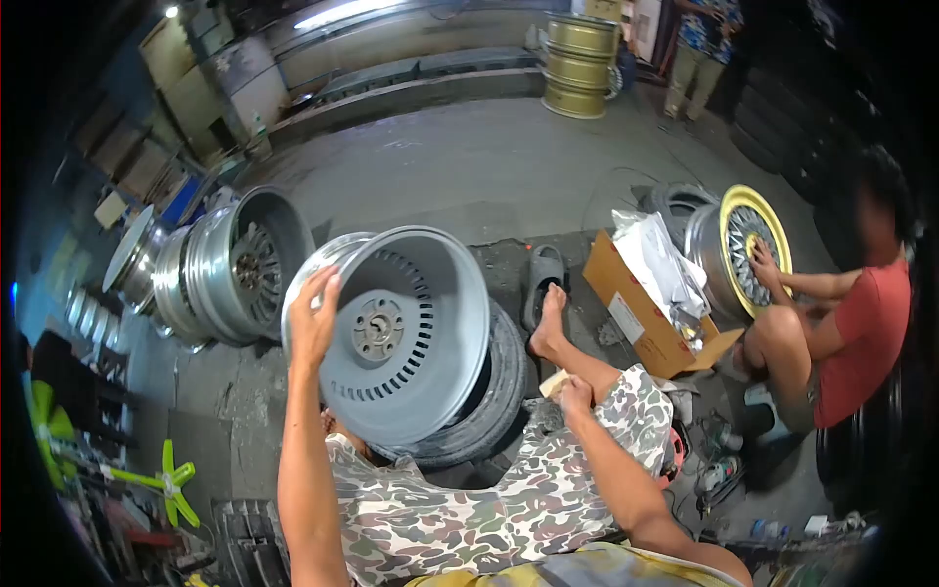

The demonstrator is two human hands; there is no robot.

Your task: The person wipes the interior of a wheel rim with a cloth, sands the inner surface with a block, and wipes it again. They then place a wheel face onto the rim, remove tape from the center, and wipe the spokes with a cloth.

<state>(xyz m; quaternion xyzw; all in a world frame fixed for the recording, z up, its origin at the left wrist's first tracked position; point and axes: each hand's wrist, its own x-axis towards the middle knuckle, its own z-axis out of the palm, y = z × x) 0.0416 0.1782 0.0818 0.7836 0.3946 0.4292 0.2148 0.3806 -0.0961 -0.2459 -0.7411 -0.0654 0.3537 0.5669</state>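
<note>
A grey wheel rim (pixel 460 323) leans tilted on a black tire (pixel 504 391) between my legs, its hollow side facing me. At the rim's left edge, my left hand (pixel 315 308) grips the lip with fingers curled over it. My right hand (pixel 575 396) is closed on a small pale tan block (pixel 554 383) above my right thigh, apart from the rim. The block's exact kind cannot be made out. My camouflage shorts (pixel 421 509) lie just below the rim.
Several silver wheel rims (pixel 201 279) stand at the left. A cardboard box (pixel 641 328) with papers sits at the right, beside a person in a red shirt (pixel 866 342) touching a gold-edged rim (pixel 773 230). Power tools (pixel 719 474) lie lower right; stacked gold rims (pixel 579 64) stand behind.
</note>
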